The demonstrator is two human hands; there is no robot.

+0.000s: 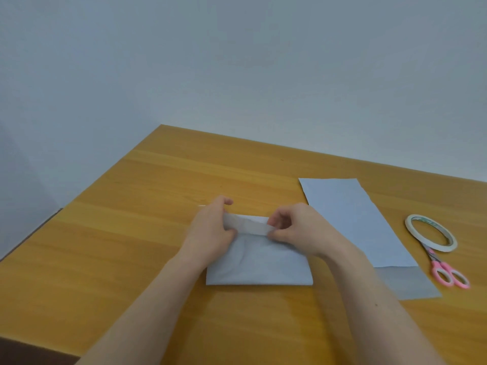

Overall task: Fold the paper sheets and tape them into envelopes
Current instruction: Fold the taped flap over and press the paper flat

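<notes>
A folded white paper sheet lies on the wooden table in front of me, its top flap turned over toward me. My left hand pinches the flap's left end between thumb and fingers. My right hand pinches the flap's right end the same way. A stack of flat paper sheets lies to the right. Further right are a roll of white tape and pink-handled scissors, the tape resting partly on the scissors' blades.
A pale wall stands behind the table. The table's left edge runs diagonally, with a dark floor or furniture beyond it. Bare wood lies to the left and behind the folded sheet.
</notes>
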